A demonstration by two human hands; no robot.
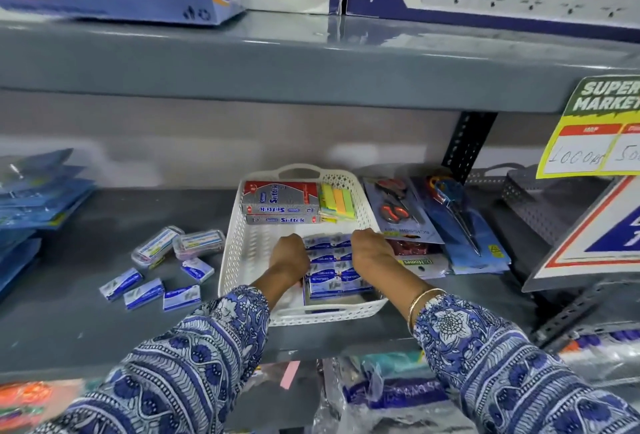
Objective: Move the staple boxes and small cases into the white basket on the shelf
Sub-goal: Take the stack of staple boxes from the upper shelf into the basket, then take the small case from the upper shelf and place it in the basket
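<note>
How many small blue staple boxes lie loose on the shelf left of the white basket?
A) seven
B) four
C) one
B: four staple boxes lie on the shelf left of the white basket, below two clear cases.

Both hands, left hand and right hand, rest on blue staple boxes inside the white basket (four more boxes lie outside, left).
</note>
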